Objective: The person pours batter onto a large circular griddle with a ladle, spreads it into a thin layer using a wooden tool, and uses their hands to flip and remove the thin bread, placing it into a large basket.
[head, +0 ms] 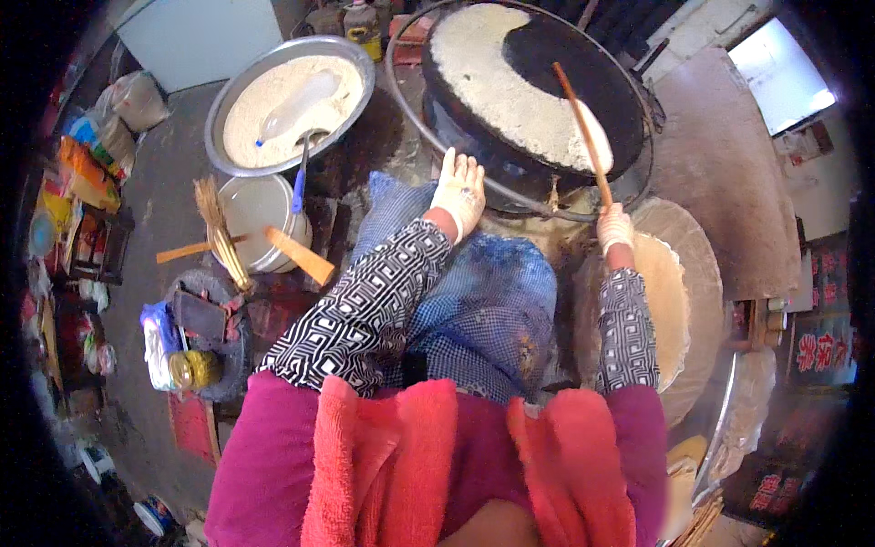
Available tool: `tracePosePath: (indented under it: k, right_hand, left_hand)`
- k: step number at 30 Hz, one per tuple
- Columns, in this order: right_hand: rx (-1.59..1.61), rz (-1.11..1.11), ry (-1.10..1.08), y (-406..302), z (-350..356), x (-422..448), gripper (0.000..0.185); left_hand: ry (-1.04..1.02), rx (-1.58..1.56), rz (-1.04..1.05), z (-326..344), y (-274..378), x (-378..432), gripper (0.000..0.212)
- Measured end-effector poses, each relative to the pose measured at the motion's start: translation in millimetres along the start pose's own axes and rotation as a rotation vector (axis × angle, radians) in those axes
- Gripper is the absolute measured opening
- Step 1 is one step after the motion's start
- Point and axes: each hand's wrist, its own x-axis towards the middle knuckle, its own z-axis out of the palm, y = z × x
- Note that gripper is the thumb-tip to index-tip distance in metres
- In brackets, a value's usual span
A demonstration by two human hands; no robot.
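My left hand, in a pale glove, is held palm-down with its fingers extended and holds nothing. It is over my blue checked apron, just short of the metal ring around the griddle. My gloved right hand grips the near end of a wooden stick, which slants over the round black griddle. Along the stick's right side lies a smooth, pale mass of batter or dough. A crescent of grainy, pale batter covers the griddle's left and near parts. The far right surface shows black.
Left of the griddle stands a metal basin of pale batter or flour, with a blue-handled ladle. Nearer is a white bucket with a straw brush and wooden paddle across it. A thin round flatbread lies by my right forearm.
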Motion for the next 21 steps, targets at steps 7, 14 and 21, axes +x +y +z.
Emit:
tracePosePath:
  k: [7,14,21]
  right_hand:
    - [0.049,-0.127,-0.049,-35.9,-9.2,-18.4,0.036]
    - [0.082,-0.056,-0.005,-26.9,-12.2,7.0,0.036]
    - [0.039,0.003,0.006,3.6,-8.6,15.2,0.036]
  left_hand:
    - [-0.004,0.021,-0.081,7.3,-25.2,0.4,0.048]
    - [-0.1,-0.005,-0.113,14.4,-51.5,16.6,0.048]
    - [-0.072,-0.024,-0.196,16.9,-73.8,27.7,0.061]
